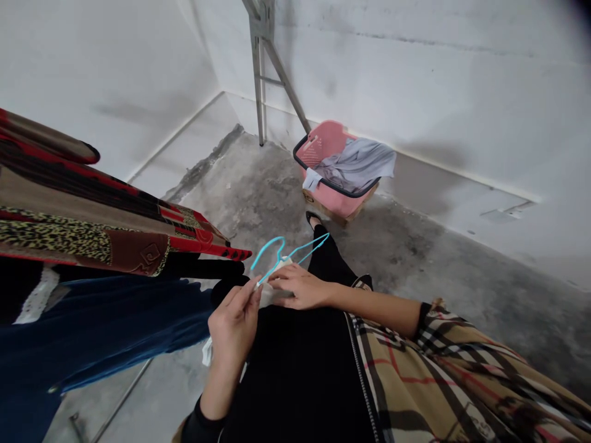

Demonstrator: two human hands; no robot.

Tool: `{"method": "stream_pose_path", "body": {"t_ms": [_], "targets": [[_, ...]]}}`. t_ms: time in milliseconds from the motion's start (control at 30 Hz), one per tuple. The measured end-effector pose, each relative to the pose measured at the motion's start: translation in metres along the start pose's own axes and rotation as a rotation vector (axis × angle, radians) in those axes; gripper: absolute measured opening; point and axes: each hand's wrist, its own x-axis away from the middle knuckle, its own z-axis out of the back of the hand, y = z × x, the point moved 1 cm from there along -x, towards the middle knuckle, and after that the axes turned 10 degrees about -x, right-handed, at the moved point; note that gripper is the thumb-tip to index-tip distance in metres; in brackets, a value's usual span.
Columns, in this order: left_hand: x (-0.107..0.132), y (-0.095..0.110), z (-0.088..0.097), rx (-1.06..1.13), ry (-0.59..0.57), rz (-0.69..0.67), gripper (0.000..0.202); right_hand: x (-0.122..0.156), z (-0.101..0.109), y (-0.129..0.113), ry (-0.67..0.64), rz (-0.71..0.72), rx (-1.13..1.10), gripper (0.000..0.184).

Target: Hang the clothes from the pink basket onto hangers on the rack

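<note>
A light blue wire hanger [289, 251] juts out above my hands, over my black-clad legs. My right hand [300, 287] is closed on a small white cloth [270, 296] that sits on the hanger's lower part. My left hand [233, 323] pinches the same white cloth from the near side, fingers pressed together. More of the white cloth hangs below my left hand. Most of the cloth is hidden by my hands.
A pink laundry basket [323, 187] holding grey clothes [357, 165] stands by the far wall. A grey metal stand [265, 67] leans in the corner. Red-patterned and dark blue garments [92, 246] hang at the left. The floor is bare concrete.
</note>
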Motion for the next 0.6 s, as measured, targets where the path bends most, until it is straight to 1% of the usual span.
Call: {"method": "stream_pose_path", "body": {"t_ms": [67, 100, 200, 267, 333, 400, 500, 600], "targets": [[-0.001, 0.001, -0.003, 0.007, -0.018, 0.0, 0.022, -0.002, -0.002, -0.003, 0.013, 0.049, -0.045, 0.027], [-0.002, 0.001, -0.004, 0.002, -0.015, 0.004, 0.022, -0.002, -0.001, -0.004, 0.041, 0.071, -0.068, 0.025], [-0.001, -0.004, -0.004, -0.016, 0.021, 0.03, 0.022, 0.002, 0.002, -0.008, 0.154, 0.134, -0.161, 0.027], [0.0, -0.008, -0.004, -0.013, 0.033, 0.048, 0.022, 0.007, 0.004, -0.01, 0.157, 0.162, -0.245, 0.031], [0.001, -0.01, -0.004, 0.005, 0.046, 0.053, 0.021, 0.011, 0.004, -0.01, 0.074, 0.149, -0.313, 0.033], [0.001, -0.008, -0.003, 0.031, 0.063, 0.047, 0.02, 0.014, 0.002, -0.005, -0.051, 0.089, -0.326, 0.036], [0.0, -0.006, 0.001, 0.068, 0.08, 0.025, 0.019, 0.019, -0.001, 0.007, -0.213, -0.039, -0.268, 0.038], [-0.001, -0.009, 0.008, 0.073, 0.096, 0.01, 0.019, 0.027, 0.004, 0.023, -0.291, -0.198, -0.134, 0.037]]}}
